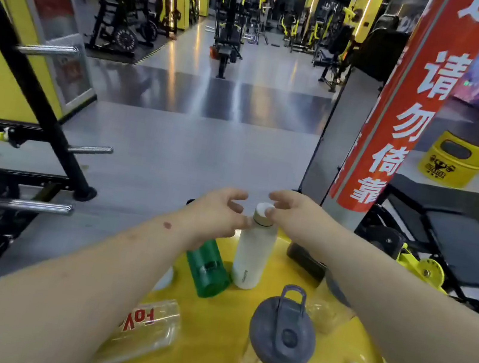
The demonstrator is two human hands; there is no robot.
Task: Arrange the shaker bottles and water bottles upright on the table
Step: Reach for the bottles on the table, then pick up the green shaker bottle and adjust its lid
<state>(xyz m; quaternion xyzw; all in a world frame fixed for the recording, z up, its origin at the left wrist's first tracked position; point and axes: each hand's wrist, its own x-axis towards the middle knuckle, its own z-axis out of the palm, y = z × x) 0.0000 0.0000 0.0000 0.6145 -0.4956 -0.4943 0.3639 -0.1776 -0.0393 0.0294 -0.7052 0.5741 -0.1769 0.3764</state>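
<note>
A tall white bottle (251,255) with a white cap stands upright at the far side of the round yellow table (214,350). My left hand (220,214) is at its neck, fingers spread, thumb tip touching. My right hand (293,211) hovers at the cap, fingertips just on it. Beside the white bottle on the left is a green bottle (209,267); my left hand hides its top. On its side under my left forearm lies a clear shaker with red lettering (146,326). Close to me, a clear shaker with a grey lid (282,329) stands upright. My right forearm half covers another clear bottle (326,309).
A dark object (304,259) sits at the table's far right edge, partly behind my right arm. A pillar with a red banner (397,128) rises just beyond the table. A black weight rack (40,105) is at left, a black bench (458,235) at right.
</note>
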